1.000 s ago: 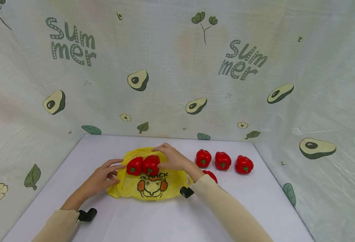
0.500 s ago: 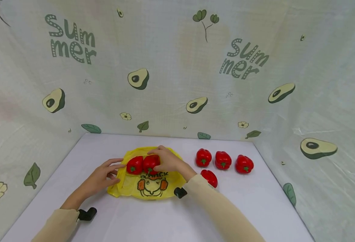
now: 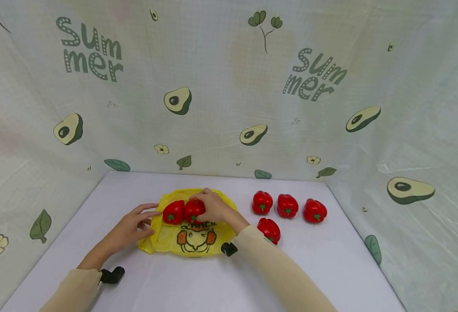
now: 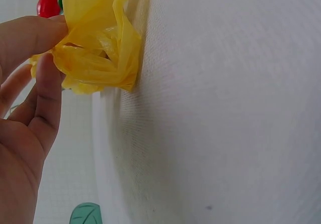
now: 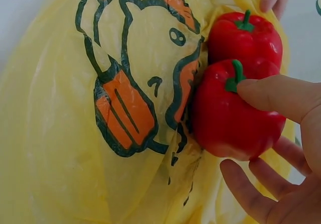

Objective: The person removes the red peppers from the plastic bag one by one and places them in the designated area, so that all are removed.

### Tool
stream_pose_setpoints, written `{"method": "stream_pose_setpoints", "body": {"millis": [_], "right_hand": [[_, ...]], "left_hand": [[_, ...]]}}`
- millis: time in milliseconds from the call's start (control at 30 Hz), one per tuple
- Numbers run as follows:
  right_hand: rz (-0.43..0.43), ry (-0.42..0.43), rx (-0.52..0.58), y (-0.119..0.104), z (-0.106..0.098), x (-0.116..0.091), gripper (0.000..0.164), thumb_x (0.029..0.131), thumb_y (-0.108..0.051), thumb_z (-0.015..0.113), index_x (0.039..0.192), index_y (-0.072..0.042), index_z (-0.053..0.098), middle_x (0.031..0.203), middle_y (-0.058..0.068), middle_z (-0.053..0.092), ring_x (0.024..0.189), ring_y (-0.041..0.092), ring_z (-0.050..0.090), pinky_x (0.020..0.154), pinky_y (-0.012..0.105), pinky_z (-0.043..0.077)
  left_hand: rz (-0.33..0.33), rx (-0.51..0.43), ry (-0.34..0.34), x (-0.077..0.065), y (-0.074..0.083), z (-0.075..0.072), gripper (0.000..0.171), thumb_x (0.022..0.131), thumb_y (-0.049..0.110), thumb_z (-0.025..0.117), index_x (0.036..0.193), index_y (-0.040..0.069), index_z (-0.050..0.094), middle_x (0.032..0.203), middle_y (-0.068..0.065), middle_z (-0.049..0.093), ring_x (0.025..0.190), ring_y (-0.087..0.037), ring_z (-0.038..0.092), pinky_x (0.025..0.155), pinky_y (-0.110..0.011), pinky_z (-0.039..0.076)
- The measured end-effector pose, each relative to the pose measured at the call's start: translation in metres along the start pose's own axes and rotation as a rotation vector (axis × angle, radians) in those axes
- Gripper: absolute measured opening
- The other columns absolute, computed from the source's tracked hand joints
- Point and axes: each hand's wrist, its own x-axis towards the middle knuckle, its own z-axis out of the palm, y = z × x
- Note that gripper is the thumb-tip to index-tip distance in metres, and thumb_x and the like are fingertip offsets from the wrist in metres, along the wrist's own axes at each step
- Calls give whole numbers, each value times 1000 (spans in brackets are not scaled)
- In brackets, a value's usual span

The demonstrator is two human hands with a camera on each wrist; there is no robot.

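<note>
A yellow plastic bag (image 3: 166, 246) with a printed cartoon face lies flat on the table. Two red bell peppers sit side by side at its mouth, the left pepper (image 3: 173, 212) touching the right pepper (image 3: 192, 211). My right hand (image 3: 216, 209) grips the right pepper from its right side. In the right wrist view the thumb presses beside the green stem (image 5: 235, 76) and the fingers reach under the pepper. My left hand (image 3: 129, 227) is at the bag's left edge; the left wrist view shows its thumb and fingers pinching the crumpled yellow plastic (image 4: 98, 66).
To the right, a back row holds a bell pepper (image 3: 262, 202), a middle pepper (image 3: 287, 206) and a far-right pepper (image 3: 315, 211). A nearer pepper (image 3: 269, 230) lies beside my right forearm. A printed cloth (image 3: 213, 130) hangs behind the white table (image 3: 182, 286).
My right hand has moved a little left and closed on the right pepper, which shifts slightly left. My left hand stays at the bag's edge.
</note>
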Motion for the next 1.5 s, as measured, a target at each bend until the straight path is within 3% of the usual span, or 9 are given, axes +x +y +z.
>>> {"method": "stream_pose_setpoints", "body": {"millis": [267,567,1000,1200,1500], "right_hand": [[10,27,-34,1,7,1,61,89,-16,88,145,-22,65,137,6,55,121,21,56,99,29,56],[37,44,37,-2,11,-1,62,88,-11,89,143,-22,64,134,5,53,122,22,58,102,31,56],[21,32,4,1,13,-4,62,89,-10,88,144,-23,63,139,5,52,123,21,59,103,31,56],[17,15,59,0,2,-14,61,90,-8,86,144,-23,63,142,5,51,126,21,57,104,31,56],[4,22,98,-1,-30,-31,60,90,-9,86,144,-24,63,140,4,52,130,24,55,100,32,59]], "left_hand": [[9,-14,3,1,4,-3,56,88,5,86,140,10,69,157,-15,46,100,-17,70,84,-19,60],[-13,2,-1,2,4,-2,57,87,3,86,140,9,68,158,-14,45,101,-17,70,85,-17,59],[20,-14,9,2,5,1,57,87,2,86,140,8,68,157,-16,47,101,-17,70,85,-18,60],[44,-22,16,2,6,2,56,87,2,86,140,7,68,156,-18,47,100,-17,70,84,-18,60],[3,-2,-3,1,2,1,59,86,2,87,141,10,68,158,-13,46,102,-13,70,86,-16,59]]}}
